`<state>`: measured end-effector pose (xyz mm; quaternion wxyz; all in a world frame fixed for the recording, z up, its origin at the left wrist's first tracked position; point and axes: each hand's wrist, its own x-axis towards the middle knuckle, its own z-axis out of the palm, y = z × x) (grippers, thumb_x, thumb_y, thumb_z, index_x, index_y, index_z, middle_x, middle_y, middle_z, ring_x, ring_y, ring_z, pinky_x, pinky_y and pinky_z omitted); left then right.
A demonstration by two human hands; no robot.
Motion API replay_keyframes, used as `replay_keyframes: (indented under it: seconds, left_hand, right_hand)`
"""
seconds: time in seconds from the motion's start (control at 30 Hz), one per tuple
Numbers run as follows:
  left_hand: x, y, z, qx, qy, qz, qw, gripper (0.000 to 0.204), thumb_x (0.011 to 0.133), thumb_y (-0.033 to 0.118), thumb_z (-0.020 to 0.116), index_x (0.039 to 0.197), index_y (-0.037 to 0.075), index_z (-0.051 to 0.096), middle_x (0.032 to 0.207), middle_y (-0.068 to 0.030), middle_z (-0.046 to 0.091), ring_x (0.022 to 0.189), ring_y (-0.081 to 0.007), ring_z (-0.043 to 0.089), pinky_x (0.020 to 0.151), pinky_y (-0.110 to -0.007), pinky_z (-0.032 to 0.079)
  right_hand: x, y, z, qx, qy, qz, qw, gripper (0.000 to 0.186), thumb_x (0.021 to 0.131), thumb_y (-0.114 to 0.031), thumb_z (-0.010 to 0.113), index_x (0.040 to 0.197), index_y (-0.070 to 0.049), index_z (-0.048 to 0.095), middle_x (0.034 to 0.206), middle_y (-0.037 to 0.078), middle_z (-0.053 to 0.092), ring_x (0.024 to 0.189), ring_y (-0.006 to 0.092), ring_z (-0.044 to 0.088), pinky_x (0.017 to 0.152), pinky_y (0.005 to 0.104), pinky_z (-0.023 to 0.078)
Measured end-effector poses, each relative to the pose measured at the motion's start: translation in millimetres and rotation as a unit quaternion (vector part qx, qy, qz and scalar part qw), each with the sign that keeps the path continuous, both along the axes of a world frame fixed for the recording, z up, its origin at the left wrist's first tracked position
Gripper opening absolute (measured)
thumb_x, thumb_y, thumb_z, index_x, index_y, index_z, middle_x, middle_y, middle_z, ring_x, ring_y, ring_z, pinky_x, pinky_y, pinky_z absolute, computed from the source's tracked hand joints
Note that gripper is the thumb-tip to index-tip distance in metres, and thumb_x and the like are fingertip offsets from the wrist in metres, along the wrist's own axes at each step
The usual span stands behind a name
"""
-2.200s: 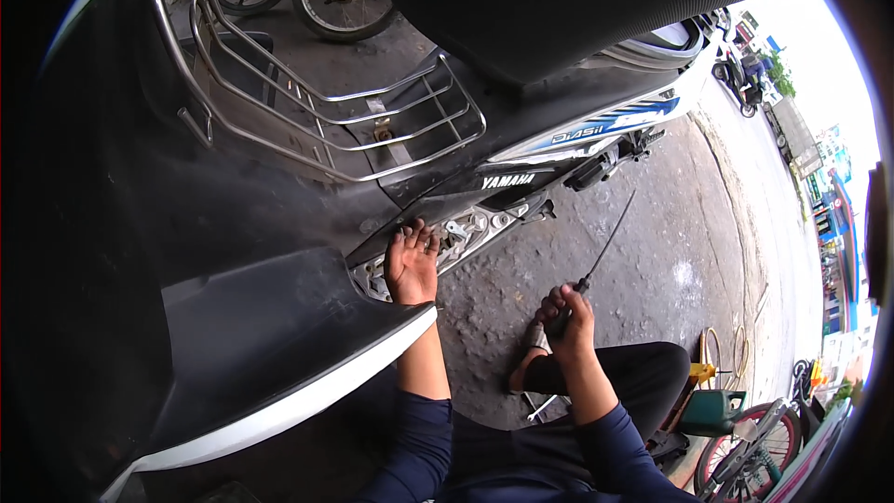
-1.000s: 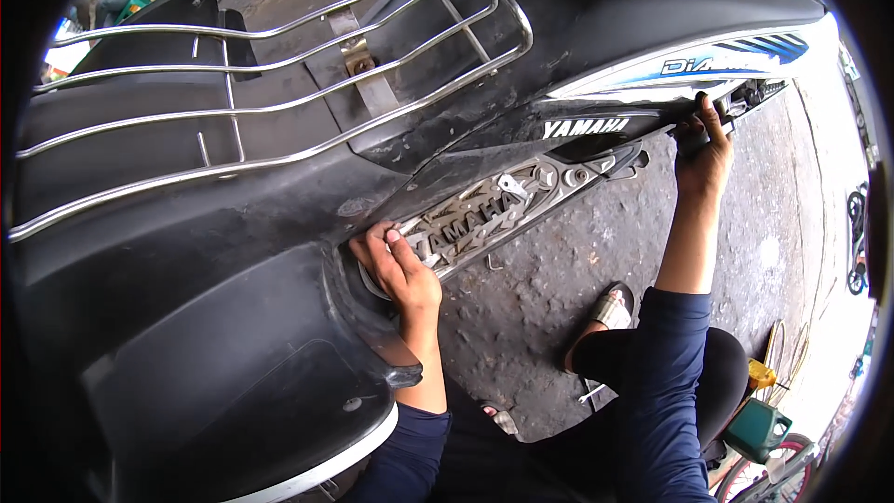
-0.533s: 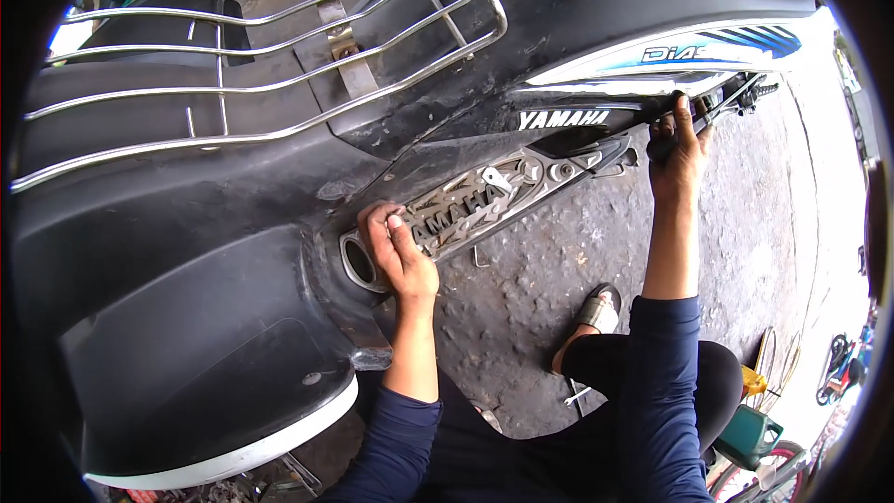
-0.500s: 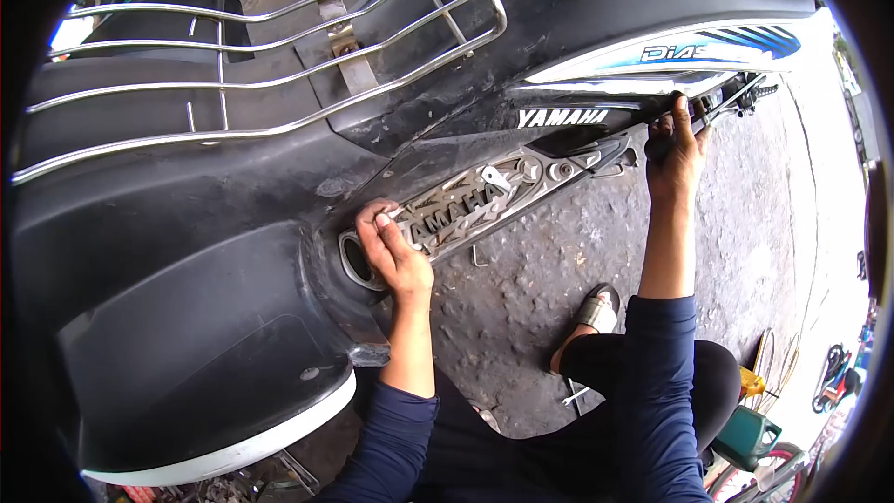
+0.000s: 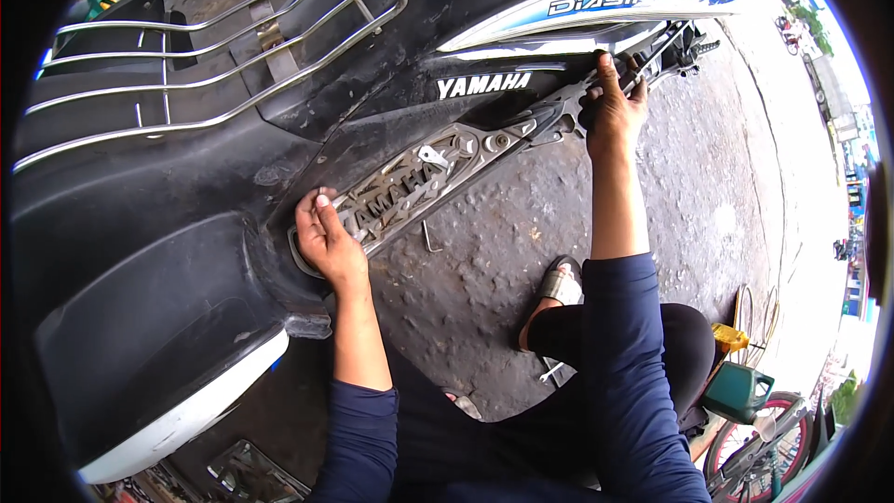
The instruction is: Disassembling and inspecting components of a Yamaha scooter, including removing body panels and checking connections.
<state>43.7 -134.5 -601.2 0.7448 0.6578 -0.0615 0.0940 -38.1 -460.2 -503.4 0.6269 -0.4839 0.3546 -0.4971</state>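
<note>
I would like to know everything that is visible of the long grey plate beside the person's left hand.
The long grey plate looks metallic, with brownish grime, raised lettering and slanted ridges. A small silver tab sits near its right end. In the picture it lies just below the black body panel, slanting upward to the right. The left hand covers part of its lower left end, apparently touching it.

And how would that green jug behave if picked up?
The green jug probably feels fairly stiff, as its walls look like moulded plastic. Its loop handle should give a secure grip. Its contents don't show, so weight is uncertain.
</note>
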Motion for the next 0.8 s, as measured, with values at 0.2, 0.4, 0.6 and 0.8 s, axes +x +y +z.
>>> replay_keyframes:
  seconds: [0.2, 0.4, 0.6, 0.8]
  left_hand:
    - [-6.1, 2.7, 10.4, -0.075, 0.045, -0.054, 0.995, 0.015, 0.094, -0.003, 0.056, 0.108, -0.006, 0.061, 0.113, -0.0166, 0.068, 0.105, -0.0175, 0.063, 0.098, -0.028, 0.045]
    - [-10.4, 12.5, 11.7, -0.187, 0.126, -0.092, 0.970, 0.013, 0.095, 0.005, 0.058, 0.105, -0.002, 0.064, 0.110, -0.0152, 0.068, 0.101, -0.0194, 0.064, 0.091, -0.031, 0.049]
    - [-12.4, 4.6, 38.7, -0.520, 0.353, -0.289, 0.723, 0.027, 0.100, 0.029, 0.056, 0.113, 0.006, 0.062, 0.104, -0.0085, 0.065, 0.075, -0.0133, 0.053, 0.067, -0.029, 0.046]
    - [-4.9, 2.5, 35.3, -0.571, 0.363, -0.309, 0.668, 0.027, 0.100, 0.029, 0.054, 0.114, 0.008, 0.062, 0.092, -0.0014, 0.062, 0.074, -0.0135, 0.045, 0.064, -0.027, 0.037]
  right_hand:
    - [-46.1, 60.1, 2.1, 0.049, -0.012, -0.124, 0.991, 0.022, 0.096, -0.018, 0.054, 0.116, -0.011, 0.051, 0.071, 0.001, 0.053, 0.050, 0.0095, 0.049, 0.040, 0.0235, 0.037]
    - [-126.5, 249.6, -23.4, -0.054, 0.168, 0.118, 0.977, 0.046, 0.099, -0.012, 0.047, 0.142, -0.001, 0.037, 0.073, -0.001, 0.049, 0.055, 0.0062, 0.046, 0.050, 0.0222, 0.038]
    - [-144.8, 285.5, 16.0, -0.267, 0.273, 0.397, 0.834, 0.053, 0.087, 0.002, 0.058, 0.138, 0.003, 0.048, 0.076, 0.012, 0.055, 0.059, 0.0226, 0.055, 0.058, 0.0312, 0.046]
    - [-143.9, 261.1, 44.6, -0.317, 0.393, 0.404, 0.763, 0.053, 0.082, -0.001, 0.064, 0.134, -0.006, 0.057, 0.073, 0.009, 0.055, 0.057, 0.0290, 0.055, 0.056, 0.0367, 0.047]
